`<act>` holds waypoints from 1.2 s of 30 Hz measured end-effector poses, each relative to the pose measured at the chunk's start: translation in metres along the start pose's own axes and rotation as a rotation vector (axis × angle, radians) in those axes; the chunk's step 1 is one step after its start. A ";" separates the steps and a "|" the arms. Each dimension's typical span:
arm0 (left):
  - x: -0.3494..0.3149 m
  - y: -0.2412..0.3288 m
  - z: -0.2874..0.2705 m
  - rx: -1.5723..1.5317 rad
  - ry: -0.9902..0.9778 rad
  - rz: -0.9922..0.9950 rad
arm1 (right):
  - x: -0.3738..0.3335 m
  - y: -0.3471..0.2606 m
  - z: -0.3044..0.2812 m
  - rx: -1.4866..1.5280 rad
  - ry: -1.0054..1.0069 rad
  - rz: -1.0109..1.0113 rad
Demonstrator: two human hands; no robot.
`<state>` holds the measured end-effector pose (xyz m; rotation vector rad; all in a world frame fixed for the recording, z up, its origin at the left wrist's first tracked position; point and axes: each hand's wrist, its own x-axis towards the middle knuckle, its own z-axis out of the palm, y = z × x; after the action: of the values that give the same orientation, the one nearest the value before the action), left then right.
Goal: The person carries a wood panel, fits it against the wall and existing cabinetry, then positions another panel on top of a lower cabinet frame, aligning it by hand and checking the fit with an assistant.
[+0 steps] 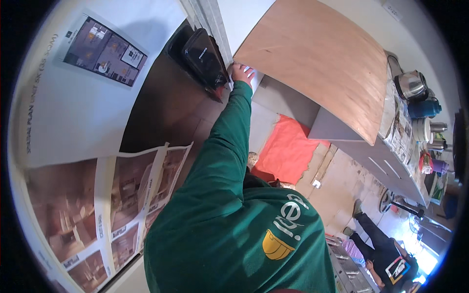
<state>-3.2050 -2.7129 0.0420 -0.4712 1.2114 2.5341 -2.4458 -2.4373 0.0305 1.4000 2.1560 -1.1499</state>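
Note:
My left hand (243,74), in a green sleeve, reaches forward to the near left corner of a light wooden board (312,58). Its fingers are spread beside a pale panel just under that corner. Whether they press on the board or on the panel is hard to make out. Close to the left of the hand stands a glossy black appliance (201,56) with a red part low down. My right hand is out of view.
A red cloth (286,149) lies on the floor ahead of my feet. At right, a grey counter (371,158) carries a steel kettle (411,85) and several containers. Printed posters (105,51) cover the left side. Another person (386,259) is at lower right.

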 end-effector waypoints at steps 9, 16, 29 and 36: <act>0.006 0.008 0.000 -0.208 0.127 0.039 | -0.022 -0.066 0.007 -0.005 0.053 -0.020; 0.017 0.006 0.013 -0.659 0.097 -0.046 | -0.029 -0.099 0.002 -0.024 0.074 -0.043; 0.037 -0.005 0.000 -0.618 -0.123 -0.094 | -0.061 -0.035 0.086 0.013 -0.037 -0.036; 0.022 -0.026 0.003 -0.398 0.089 -0.197 | -0.063 -0.096 0.100 -0.034 -0.096 -0.044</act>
<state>-3.2152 -2.6923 0.0171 -0.7597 0.6417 2.6006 -2.5146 -2.5712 0.0517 1.2635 2.1389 -1.1661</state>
